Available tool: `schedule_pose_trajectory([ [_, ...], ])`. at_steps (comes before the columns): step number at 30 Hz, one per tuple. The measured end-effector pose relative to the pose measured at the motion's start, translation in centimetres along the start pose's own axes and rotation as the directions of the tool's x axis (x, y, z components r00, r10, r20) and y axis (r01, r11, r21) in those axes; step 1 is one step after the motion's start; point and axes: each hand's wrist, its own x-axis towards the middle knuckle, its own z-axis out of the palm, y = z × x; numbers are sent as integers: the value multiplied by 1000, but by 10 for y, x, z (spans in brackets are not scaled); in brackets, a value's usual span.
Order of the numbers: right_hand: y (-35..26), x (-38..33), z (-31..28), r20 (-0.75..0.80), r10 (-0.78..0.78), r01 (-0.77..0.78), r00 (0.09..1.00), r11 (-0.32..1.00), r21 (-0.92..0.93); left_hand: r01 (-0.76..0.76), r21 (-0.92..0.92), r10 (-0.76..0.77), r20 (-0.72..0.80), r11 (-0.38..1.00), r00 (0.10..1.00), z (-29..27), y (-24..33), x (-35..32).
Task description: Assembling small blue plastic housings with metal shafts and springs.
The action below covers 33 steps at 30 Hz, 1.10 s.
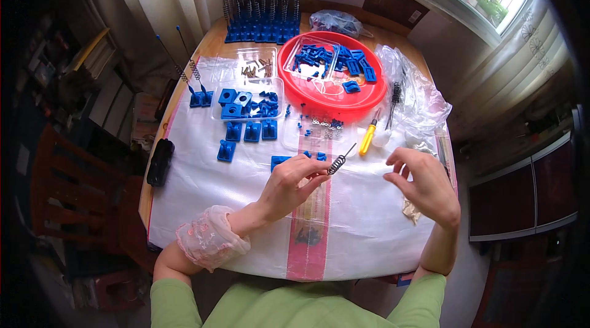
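My left hand (289,185) is pinched on the end of a dark coiled metal spring (335,165), whose straight tip points up and to the right over the table. A gathered pink sleeve cover (212,239) wraps that forearm. To the right of the spring, my right hand (427,188) hovers with curled fingers apart and nothing visible in them. Just beyond the left hand lies a blue plastic piece (279,162), partly hidden by it, and small blue parts (321,156). Farther up stand several blue square bases (252,132) with upright clips.
A red round tray (375,99) holds blue parts. Clear boxes hold blue pieces (231,111) and brass-coloured pins (258,69). A yellow screwdriver (367,137) lies near a wire brush (395,96). Finished-looking spring assemblies (261,30) stand at the back; a black case (161,162) sits left.
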Motion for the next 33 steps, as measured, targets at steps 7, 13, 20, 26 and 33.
schedule_pose_trajectory([
  [7,64,-14,28,-188,105,-145,977,966,-213,52,-46,-54,-27,998,998,0,-2,1],
  [13,81,-22,64,-267,198,-273,943,921,-279,38,-57,-39,-24,998,999,-1,-5,1],
  [20,71,-15,71,-259,19,-97,966,951,-293,30,-101,-33,-29,994,999,1,-9,-2],
  [26,27,17,92,-3,-18,17,1000,880,474,72,-122,-71,10,990,997,-2,-10,-3],
  [33,8,32,148,-79,67,8,995,705,709,87,-129,-86,9,988,996,-2,-9,-1],
])
